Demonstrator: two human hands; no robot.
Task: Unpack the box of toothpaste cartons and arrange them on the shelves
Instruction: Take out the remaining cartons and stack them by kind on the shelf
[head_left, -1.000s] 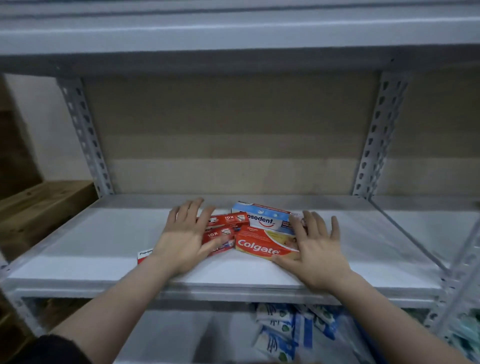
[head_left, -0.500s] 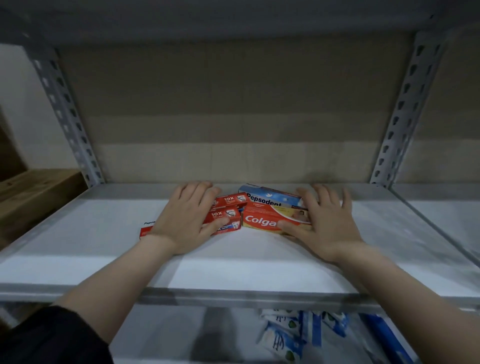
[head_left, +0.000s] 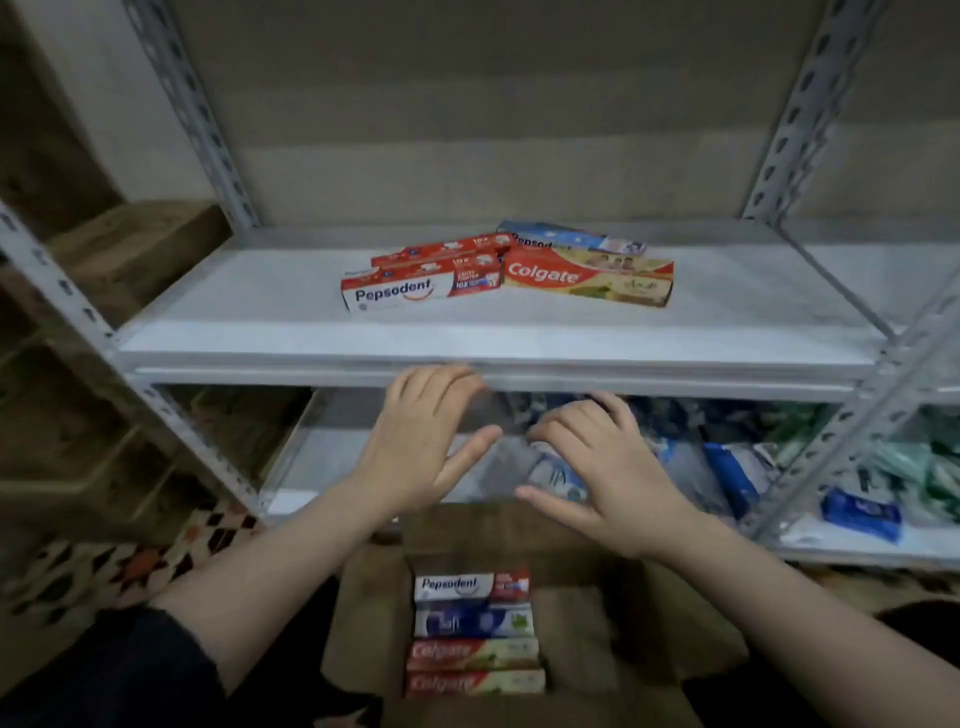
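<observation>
Toothpaste cartons lie in two places, and neither hand touches any of them. On the shelf (head_left: 218, 332) in the upper middle of the frame, four lie flat in a loose cluster: a red-and-white Pepsodent carton (head_left: 421, 286) at the front left, a second red carton (head_left: 447, 247) just behind it, a Colgate carton (head_left: 589, 278) at the front right touching the first one's end, and a blue Pepsodent carton (head_left: 571, 240) behind the Colgate. Below, at the bottom centre, the open cardboard box (head_left: 582, 618) holds a row of four more: a Pepsodent box carton (head_left: 470, 586) on top, a blue box carton (head_left: 474, 622) under it, then two Colgate box cartons (head_left: 472, 669).

Both hands hover between these groups, in front of the shelf's front edge and above the box. The left hand (head_left: 421, 441) is palm down with its fingers straight and close together, tips up at the shelf lip, thumb spread toward the right; it holds nothing. The right hand (head_left: 605, 467) is also palm down, its fingers loosely bent and spread, thumb pointing left, holding nothing. The two thumbs are near each other but apart. Both forearms reach up from the lower corners of the frame, a dark sleeve (head_left: 119, 675) showing at the lower left.

Blue and white packets (head_left: 727, 473) lie on the lower shelf at the right, behind the right hand.
</observation>
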